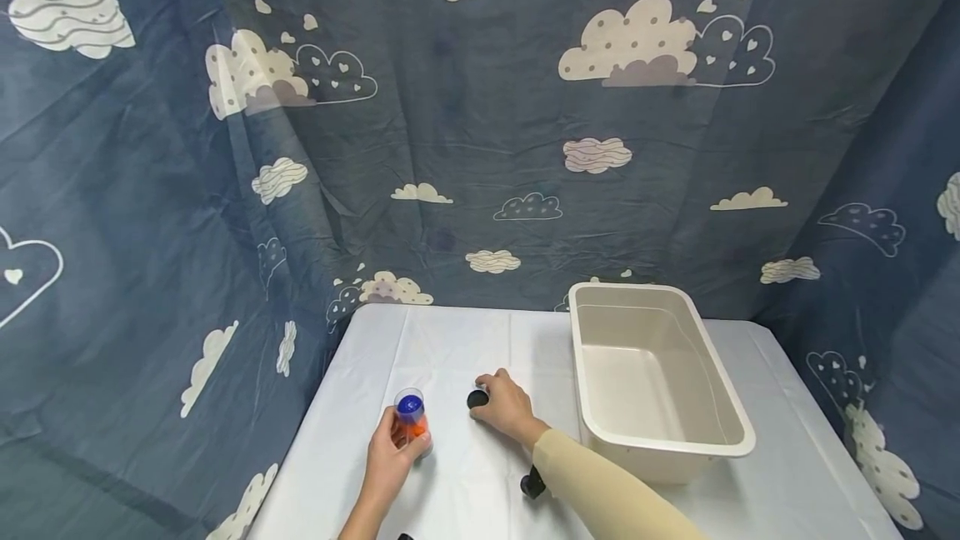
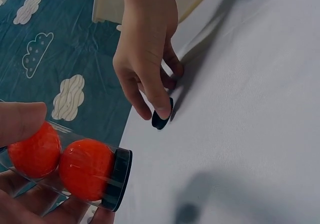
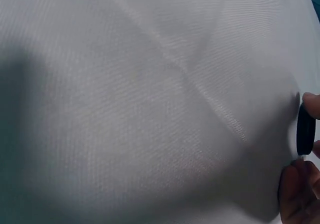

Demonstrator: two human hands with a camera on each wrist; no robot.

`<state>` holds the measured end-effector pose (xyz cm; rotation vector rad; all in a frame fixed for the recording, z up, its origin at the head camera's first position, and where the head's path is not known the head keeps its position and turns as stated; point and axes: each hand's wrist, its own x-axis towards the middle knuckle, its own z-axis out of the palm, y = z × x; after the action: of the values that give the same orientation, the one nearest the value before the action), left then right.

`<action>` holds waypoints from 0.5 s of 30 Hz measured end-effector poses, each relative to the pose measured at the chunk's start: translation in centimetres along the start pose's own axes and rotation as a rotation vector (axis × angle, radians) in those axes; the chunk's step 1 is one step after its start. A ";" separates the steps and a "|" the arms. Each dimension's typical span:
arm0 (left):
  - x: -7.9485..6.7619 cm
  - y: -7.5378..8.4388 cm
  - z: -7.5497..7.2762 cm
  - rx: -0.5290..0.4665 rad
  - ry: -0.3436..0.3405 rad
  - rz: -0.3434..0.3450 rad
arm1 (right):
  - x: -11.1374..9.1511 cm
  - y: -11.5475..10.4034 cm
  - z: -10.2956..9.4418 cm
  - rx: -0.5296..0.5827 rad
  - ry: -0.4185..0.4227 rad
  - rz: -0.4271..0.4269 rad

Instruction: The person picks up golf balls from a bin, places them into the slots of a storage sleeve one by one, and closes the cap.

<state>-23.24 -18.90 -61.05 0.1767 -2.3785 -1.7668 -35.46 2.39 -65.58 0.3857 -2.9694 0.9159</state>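
My left hand grips a clear plastic tube, its fingers and thumb wrapped around the side. Inside it a blue ball sits near the top, with orange balls below. A black cap closes the tube's bottom end. To the right, my right hand pinches a round black lid between thumb and fingers, close over the white table. The left wrist view shows this lid held on edge; in the right wrist view the lid shows at the right border.
A deep beige plastic bin stands on the white-covered table, right of my right hand. A small black object lies beside the right forearm, partly hidden by the sleeve. Dark blue cloud-patterned curtains surround the table's back and sides.
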 end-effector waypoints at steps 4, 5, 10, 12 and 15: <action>0.1 -0.1 0.1 0.003 -0.006 0.016 | -0.2 -0.2 0.1 -0.038 -0.002 -0.011; 0.1 -0.2 0.1 0.005 -0.006 0.016 | -0.2 -0.1 0.2 -0.039 0.002 -0.016; 0.0 -0.4 0.3 0.006 -0.004 0.010 | -0.6 0.4 0.0 -0.054 0.001 -0.052; -0.1 -0.4 0.4 0.004 -0.002 0.020 | -0.7 0.5 -0.2 -0.057 -0.009 -0.063; -0.1 -0.3 0.6 0.000 -0.004 0.035 | -1.0 0.5 -0.7 -0.049 -0.021 -0.067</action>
<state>-23.25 -18.37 -61.57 0.1305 -2.3696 -1.7531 -34.62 3.38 -65.36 0.4933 -2.9707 0.8364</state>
